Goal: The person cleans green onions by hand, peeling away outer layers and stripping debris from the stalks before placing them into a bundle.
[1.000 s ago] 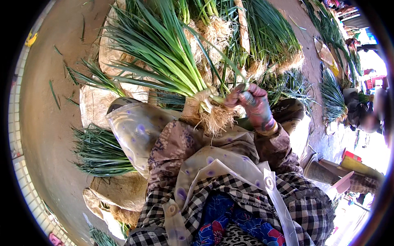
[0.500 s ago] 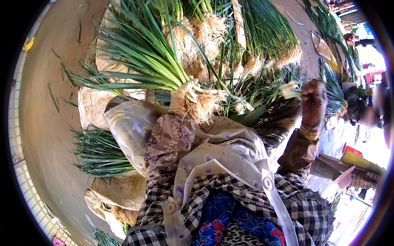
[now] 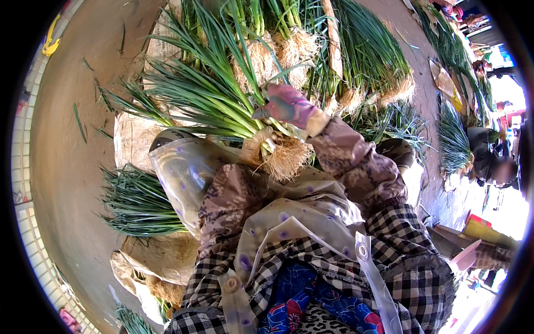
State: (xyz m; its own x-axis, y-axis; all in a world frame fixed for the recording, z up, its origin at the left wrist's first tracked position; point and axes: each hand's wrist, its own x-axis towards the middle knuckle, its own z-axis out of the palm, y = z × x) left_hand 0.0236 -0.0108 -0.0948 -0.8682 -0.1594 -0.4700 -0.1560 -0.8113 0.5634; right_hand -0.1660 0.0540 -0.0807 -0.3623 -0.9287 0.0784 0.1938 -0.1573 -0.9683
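Bunch of green onions (image 3: 233, 114), one: long green leaves, pale stalks, tangled tan roots (image 3: 286, 160); located over the person's lap, leaves fanning away to the left; landmark for all entries below.

Left hand (image 3: 252, 147), one: grasping the bunch at its pale base, just beside the roots.

Right hand (image 3: 289, 107), one: laid across the stalks of the bunch from the right; fingertips partly hidden, so whether it grips cannot be told.

Rooted onions (image 3: 297, 47), several: beyond the bunch.

Wooden stick (image 3: 332, 42), one: beyond the bunch, to its right.

Onion pile (image 3: 370, 50), one: right of the stick, farther from the bunch.

Loose green bundle (image 3: 142, 203), one: left of the bunch, nearer the person.

Clear spotted apron (image 3: 278, 209), one: below the bunch.
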